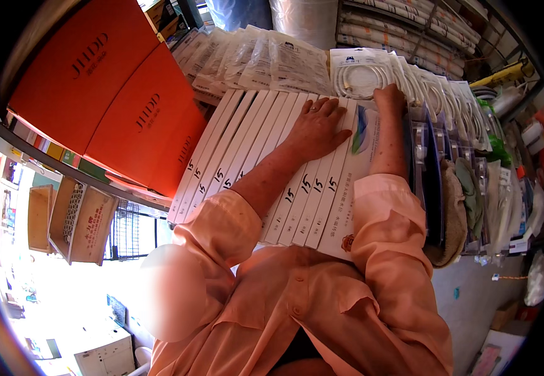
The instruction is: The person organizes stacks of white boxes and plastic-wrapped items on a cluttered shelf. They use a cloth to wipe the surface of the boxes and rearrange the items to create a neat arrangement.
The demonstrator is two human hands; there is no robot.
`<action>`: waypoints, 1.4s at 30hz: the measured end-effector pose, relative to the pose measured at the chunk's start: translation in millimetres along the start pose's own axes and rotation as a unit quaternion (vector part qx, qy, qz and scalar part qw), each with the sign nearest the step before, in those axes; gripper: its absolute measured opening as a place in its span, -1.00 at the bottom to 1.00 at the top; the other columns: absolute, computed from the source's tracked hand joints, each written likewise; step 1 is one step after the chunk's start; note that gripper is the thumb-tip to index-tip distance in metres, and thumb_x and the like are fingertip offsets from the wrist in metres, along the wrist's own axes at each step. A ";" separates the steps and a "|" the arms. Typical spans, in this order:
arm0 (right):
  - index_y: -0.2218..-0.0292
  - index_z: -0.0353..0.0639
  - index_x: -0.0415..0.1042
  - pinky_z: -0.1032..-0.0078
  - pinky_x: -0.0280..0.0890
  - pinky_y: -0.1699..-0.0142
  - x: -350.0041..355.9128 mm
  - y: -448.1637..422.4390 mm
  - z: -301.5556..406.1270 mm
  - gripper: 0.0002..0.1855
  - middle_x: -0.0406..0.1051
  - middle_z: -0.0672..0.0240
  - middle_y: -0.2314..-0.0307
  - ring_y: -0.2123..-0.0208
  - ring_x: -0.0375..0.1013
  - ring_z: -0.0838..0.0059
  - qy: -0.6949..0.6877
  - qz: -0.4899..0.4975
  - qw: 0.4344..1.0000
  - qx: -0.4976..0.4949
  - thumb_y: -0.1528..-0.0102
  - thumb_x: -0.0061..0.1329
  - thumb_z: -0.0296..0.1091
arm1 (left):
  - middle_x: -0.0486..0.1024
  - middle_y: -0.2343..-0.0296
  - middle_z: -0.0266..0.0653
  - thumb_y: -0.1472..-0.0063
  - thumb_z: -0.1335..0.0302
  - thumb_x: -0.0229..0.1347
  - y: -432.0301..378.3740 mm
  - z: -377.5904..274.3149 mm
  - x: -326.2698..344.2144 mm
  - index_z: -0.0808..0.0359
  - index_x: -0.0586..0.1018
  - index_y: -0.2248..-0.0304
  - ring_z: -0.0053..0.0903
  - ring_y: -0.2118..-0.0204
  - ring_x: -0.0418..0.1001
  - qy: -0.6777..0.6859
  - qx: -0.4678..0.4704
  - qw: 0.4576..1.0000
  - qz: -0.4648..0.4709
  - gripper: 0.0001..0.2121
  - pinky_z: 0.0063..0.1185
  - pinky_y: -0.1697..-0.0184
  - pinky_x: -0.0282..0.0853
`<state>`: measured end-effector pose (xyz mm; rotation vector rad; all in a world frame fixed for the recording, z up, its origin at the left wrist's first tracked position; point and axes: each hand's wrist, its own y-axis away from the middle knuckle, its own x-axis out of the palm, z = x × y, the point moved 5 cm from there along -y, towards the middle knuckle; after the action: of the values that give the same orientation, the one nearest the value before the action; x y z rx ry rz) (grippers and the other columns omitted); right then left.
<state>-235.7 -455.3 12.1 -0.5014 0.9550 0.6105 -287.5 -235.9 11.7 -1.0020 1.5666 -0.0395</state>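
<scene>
My left hand (pixel 321 124) lies palm down across the upper edges of a row of slim white cardboard boxes (pixel 258 113). Its fingers are spread, and a ring shows on one. Several of these boxes bear handwritten numbers on their narrow sides. The rightmost box turns its broad printed face (pixel 342 221) up towards me. Beyond its far right end, my right hand (pixel 391 97) is curled at the lower right edge of a packaged white hose (pixel 361 77). The thumb touches the front of the pack; the other fingertips are hidden.
Large orange boxes (pixel 107 89) stand to the left. Flat plastic packets (pixel 272 61) are stacked behind the white boxes. More packaged hoses (pixel 436 96) and hanging blister packs (pixel 446 136) line the right side, beside brown cloth gloves (pixel 453 211). Rolled material (pixel 399 33) fills a rack at the back.
</scene>
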 end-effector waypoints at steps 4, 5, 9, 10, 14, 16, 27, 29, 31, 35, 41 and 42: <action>0.19 -0.24 0.38 0.25 0.24 0.05 0.5 -2.3 -2.4 -0.62 0.34 0.01 0.21 0.13 0.34 0.08 0.004 -0.002 1.000 -0.012 0.08 -0.10 -0.31 | 0.24 0.07 -0.04 -0.04 0.20 0.02 -0.4 -0.5 1.0 0.33 0.36 0.12 -0.20 -0.06 0.11 0.001 0.007 1.000 -0.004 -0.54 -0.26 -0.11 -0.09; 0.19 -0.22 0.38 0.26 0.24 0.05 0.8 -2.8 -3.3 -0.62 0.34 0.01 0.21 0.13 0.33 0.07 0.003 -0.014 1.000 -0.015 0.08 -0.10 -0.31 | 0.24 0.07 -0.04 -0.04 0.20 0.02 -0.6 -0.8 1.0 0.33 0.37 0.12 -0.20 -0.06 0.11 0.001 0.007 1.000 -0.004 -0.54 -0.26 -0.11 -0.08; 0.12 -0.12 0.35 0.31 0.23 0.05 5.5 -7.7 -6.7 -0.55 0.37 0.12 0.20 0.12 0.34 0.17 -0.032 -0.039 0.998 -0.027 0.12 -0.11 -0.30 | 0.24 0.07 -0.04 -0.04 0.20 0.03 -0.5 0.1 0.8 0.33 0.37 0.13 -0.20 -0.05 0.12 -0.001 0.009 1.000 -0.005 -0.55 -0.25 -0.11 -0.07; 0.12 -0.12 0.35 0.32 0.23 0.05 5.7 -9.7 -7.6 -0.53 0.38 0.12 0.21 0.12 0.35 0.18 -0.045 -0.044 0.997 -0.035 0.13 -0.09 -0.30 | 0.24 0.07 -0.04 -0.04 0.20 0.03 -0.6 -0.3 0.8 0.33 0.37 0.13 -0.19 -0.05 0.12 0.000 0.007 1.000 -0.004 -0.55 -0.25 -0.11 -0.07; 0.15 -0.12 0.37 0.32 0.26 0.09 8.9 -12.8 -7.9 -0.53 0.39 0.11 0.23 0.18 0.38 0.16 -0.141 -0.081 0.985 -0.055 0.18 -0.04 -0.31 | 0.24 0.07 -0.04 -0.04 0.21 0.03 0.0 0.3 0.1 0.33 0.37 0.13 -0.19 -0.05 0.12 0.002 0.003 1.000 0.000 -0.55 -0.25 -0.11 -0.07; 0.16 -0.12 0.38 0.34 0.27 0.12 12.4 -21.0 -10.5 -0.50 0.41 0.13 0.27 0.22 0.40 0.16 -0.197 -0.067 0.975 -0.080 0.21 0.00 -0.27 | 0.24 0.07 -0.05 -0.04 0.21 0.03 -0.8 -0.4 0.7 0.33 0.37 0.13 -0.19 -0.05 0.12 0.004 0.005 1.000 0.000 -0.54 -0.25 -0.11 -0.07; 0.21 -0.14 0.41 0.46 0.28 0.16 0.7 -2.0 48.8 -0.55 0.44 0.21 0.34 0.29 0.43 0.29 -0.388 -0.112 0.888 -0.218 0.22 0.06 -0.34 | 0.25 0.08 -0.08 -0.03 0.20 0.03 -1.1 -2.0 -1.4 0.32 0.37 0.14 -0.23 -0.05 0.13 -0.008 0.009 1.000 -0.004 -0.55 -0.27 -0.10 -0.06; 0.20 -0.14 0.40 0.45 0.27 0.14 1.0 0.9 60.9 -0.59 0.41 0.23 0.31 0.23 0.40 0.32 -0.375 -0.148 0.875 -0.268 0.20 0.00 -0.42 | 0.25 0.08 -0.08 -0.03 0.20 0.03 -2.5 -3.6 0.0 0.32 0.37 0.14 -0.23 -0.05 0.12 -0.003 0.015 1.000 -0.002 -0.55 -0.27 -0.10 -0.06; 0.20 -0.15 0.39 0.45 0.27 0.13 1.7 15.5 76.5 -0.59 0.39 0.25 0.30 0.22 0.39 0.34 -0.438 -0.112 0.842 -0.295 0.18 -0.03 -0.48 | 0.25 0.08 -0.07 -0.03 0.20 0.03 -2.0 -2.3 -0.6 0.31 0.37 0.14 -0.22 -0.05 0.12 -0.002 0.015 1.000 -0.001 -0.55 -0.27 -0.10 -0.06; 0.15 -0.13 0.34 0.50 0.30 0.14 9.8 44.4 105.4 -0.55 0.38 0.22 0.29 0.25 0.41 0.35 -0.419 -0.066 0.846 -0.322 0.15 -0.03 -0.54 | 0.25 0.08 -0.05 -0.04 0.22 0.01 -1.6 -0.8 -1.0 0.31 0.37 0.13 -0.17 -0.04 0.13 -0.004 0.013 1.000 -0.004 -0.56 -0.26 -0.09 -0.06; 0.18 -0.14 0.37 0.39 0.23 0.07 42.2 89.7 136.5 -0.64 0.37 0.13 0.29 0.22 0.36 0.15 -0.309 0.050 0.828 -0.465 0.10 -0.07 -0.46 | 0.30 0.11 -0.05 -0.05 0.28 -0.02 -2.7 2.0 5.2 0.27 0.38 0.12 -0.15 -0.02 0.15 0.019 0.009 0.998 0.063 -0.61 -0.23 -0.07 -0.06; 0.22 -0.12 0.42 0.38 0.23 0.07 33.1 104.7 139.0 -0.71 0.38 0.11 0.28 0.20 0.36 0.15 -0.246 0.077 0.834 -0.489 0.06 -0.08 -0.40 | 0.31 0.11 -0.05 -0.05 0.28 -0.03 -1.7 4.2 5.4 0.26 0.38 0.12 -0.16 -0.02 0.15 0.041 0.002 0.996 0.079 -0.61 -0.23 -0.07 -0.07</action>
<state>-209.5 -282.1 38.3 -1.1103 0.1165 1.3103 -282.6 -238.1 7.1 -0.8805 1.7159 0.0268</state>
